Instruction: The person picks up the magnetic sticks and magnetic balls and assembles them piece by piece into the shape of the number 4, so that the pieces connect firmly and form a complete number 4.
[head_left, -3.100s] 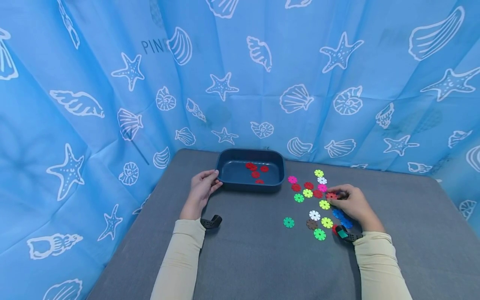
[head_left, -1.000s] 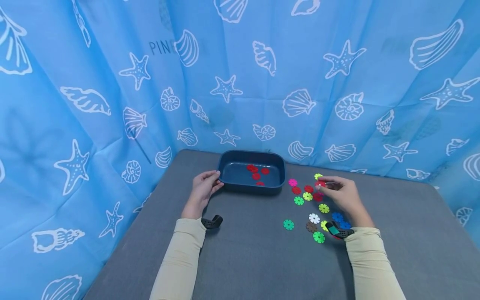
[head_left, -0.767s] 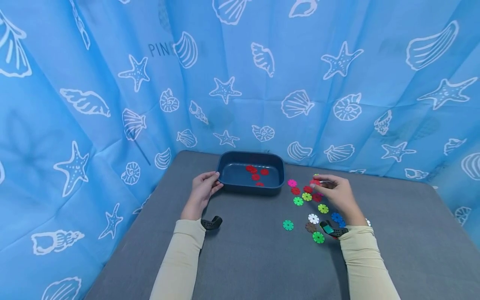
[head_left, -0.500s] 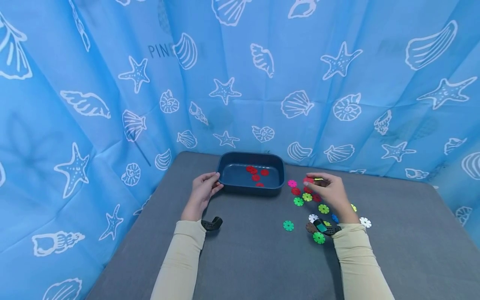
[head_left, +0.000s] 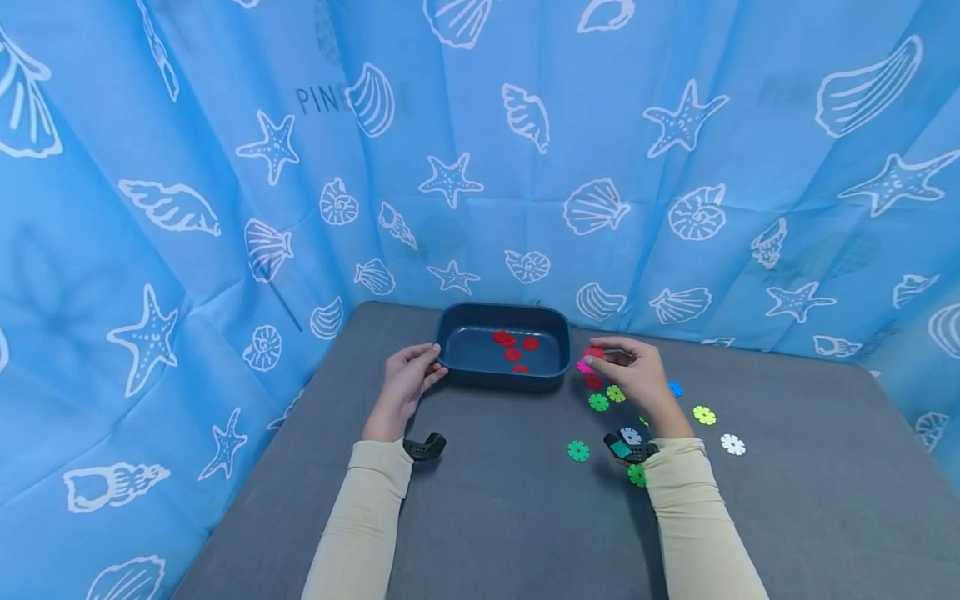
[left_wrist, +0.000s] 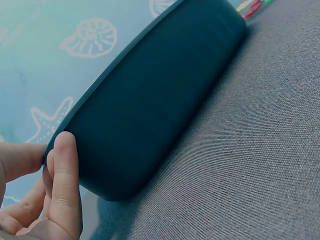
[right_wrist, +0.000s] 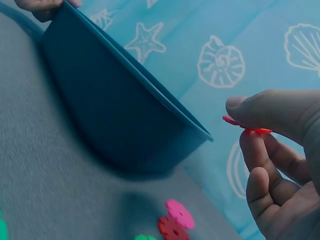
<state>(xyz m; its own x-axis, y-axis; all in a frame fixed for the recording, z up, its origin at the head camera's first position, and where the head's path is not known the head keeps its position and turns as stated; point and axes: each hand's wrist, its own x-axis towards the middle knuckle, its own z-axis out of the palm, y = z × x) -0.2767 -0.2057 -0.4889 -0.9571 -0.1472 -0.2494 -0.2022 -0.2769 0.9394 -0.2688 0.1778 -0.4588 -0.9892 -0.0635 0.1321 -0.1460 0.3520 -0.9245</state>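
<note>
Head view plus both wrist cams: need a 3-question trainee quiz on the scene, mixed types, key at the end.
1. True or false: the left hand grips the tray at its edge.
2. Multiple choice: what colour are the discs in the tray?
A) green
B) red
C) white
3. Short answer: what does the right hand hold, and how?

Key:
1. True.
2. B.
3. A red disc, pinched between thumb and fingers, clear of the table.
</note>
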